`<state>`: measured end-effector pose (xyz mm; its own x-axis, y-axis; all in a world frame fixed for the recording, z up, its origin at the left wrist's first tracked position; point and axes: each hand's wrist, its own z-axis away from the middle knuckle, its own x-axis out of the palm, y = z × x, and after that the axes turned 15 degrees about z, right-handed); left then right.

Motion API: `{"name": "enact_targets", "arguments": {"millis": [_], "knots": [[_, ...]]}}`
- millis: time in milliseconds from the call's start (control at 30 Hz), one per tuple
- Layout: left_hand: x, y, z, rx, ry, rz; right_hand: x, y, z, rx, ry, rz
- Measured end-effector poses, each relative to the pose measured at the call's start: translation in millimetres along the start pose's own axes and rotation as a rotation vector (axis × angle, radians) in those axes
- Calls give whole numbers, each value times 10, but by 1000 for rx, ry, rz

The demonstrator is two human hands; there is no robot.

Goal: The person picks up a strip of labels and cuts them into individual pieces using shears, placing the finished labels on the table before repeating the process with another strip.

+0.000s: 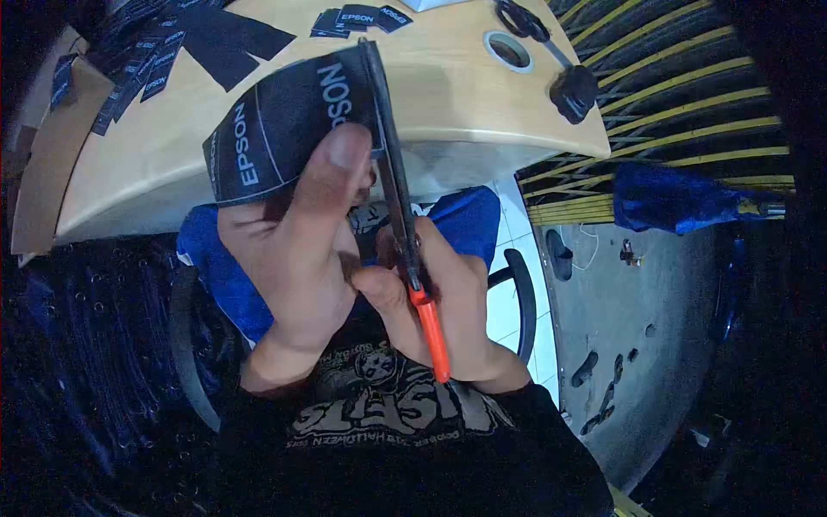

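Observation:
My left hand (297, 267) is closed on a black fabric strip (289, 125) printed with white EPSON labels and thin dividing lines, its thumb pressed along the near edge. My right hand (457, 302) grips a pair of scissors (397, 177) with dark blades and an orange-red handle. The blades point away from me and lie along the strip's right edge, beside my left thumb. Whether fabric sits between the blades cannot be made out. My hands nearly touch above my lap, in front of the table edge.
On the wooden table (448, 95) lie small cut EPSON labels (357, 17), black fabric pieces (228, 43) and longer label strips (142, 73). A tape roll (508, 52) and a black-handled tool (525, 21) lie at the right. Brown cardboard (65, 155) leans at the left edge.

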<state>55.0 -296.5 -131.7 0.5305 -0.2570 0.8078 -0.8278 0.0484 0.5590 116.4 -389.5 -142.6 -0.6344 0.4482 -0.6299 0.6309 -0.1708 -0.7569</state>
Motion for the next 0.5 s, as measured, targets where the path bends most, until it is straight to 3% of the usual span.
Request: {"name": "enact_targets", "arguments": {"millis": [367,500], "knots": [[-55,-96,41,-51,113,-2,25,93,57,34,-23,45],[-177,-76,97,-112,12,44,-17,145,32,19,23,-61]]}}
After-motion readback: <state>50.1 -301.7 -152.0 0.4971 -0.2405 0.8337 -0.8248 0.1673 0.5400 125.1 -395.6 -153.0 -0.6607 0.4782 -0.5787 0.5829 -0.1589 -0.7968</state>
